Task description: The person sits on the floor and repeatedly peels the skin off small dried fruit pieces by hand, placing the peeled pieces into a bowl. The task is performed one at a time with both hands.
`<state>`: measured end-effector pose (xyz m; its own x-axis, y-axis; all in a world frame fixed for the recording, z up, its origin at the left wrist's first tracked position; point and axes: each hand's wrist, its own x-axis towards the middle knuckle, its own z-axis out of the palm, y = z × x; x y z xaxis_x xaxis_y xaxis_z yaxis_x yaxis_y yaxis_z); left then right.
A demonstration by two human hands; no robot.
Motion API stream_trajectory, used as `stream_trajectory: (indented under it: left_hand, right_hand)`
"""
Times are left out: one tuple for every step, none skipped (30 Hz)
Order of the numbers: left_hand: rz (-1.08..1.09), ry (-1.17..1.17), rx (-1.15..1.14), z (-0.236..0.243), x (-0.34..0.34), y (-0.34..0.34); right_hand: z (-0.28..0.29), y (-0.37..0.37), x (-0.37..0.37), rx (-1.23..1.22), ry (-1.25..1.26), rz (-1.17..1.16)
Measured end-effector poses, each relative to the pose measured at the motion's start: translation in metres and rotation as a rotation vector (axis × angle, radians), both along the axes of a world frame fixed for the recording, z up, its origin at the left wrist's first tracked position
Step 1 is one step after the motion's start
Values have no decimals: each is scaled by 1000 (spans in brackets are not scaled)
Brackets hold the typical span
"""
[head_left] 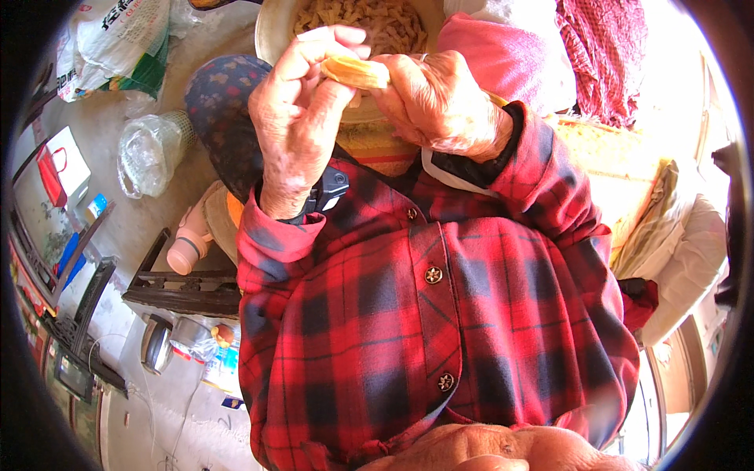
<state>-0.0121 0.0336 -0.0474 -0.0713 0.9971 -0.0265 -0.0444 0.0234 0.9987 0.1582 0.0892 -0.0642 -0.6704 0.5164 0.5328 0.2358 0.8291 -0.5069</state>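
Both of my hands are raised in front of my chest, over the near edge of a pale basin [271, 27]. Between them is a yellow, curved strip of what looks like food [356, 73]; its exact kind I cannot tell. My left hand [294, 110] pinches its left end between thumb and fingers. At the other end, my right hand [440, 98] grips it with thumb and bent forefinger. Many yellow-brown pieces [393, 23] of a similar colour lie in the basin, partly hidden behind my hands.
Pink cloth [510, 59] and dark red checked cloth [601, 59] lie right of the basin. At left are a white printed sack [118, 39], a clear plastic bag [149, 161] and a pink bottle [188, 243] by a dark wooden frame [181, 290]. My dark patterned trouser leg [224, 102] adjoins the basin.
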Motion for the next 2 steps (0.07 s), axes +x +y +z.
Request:
stream_trajectory:
  left_hand:
    - [7, 85, 3, 1, -2, -3]
    - [0, 190, -26, 3, -4, -6]
  right_hand:
    - [-1, 1, 0, 108, -37, -15]
    - [0, 0, 0, 189, -64, -48]
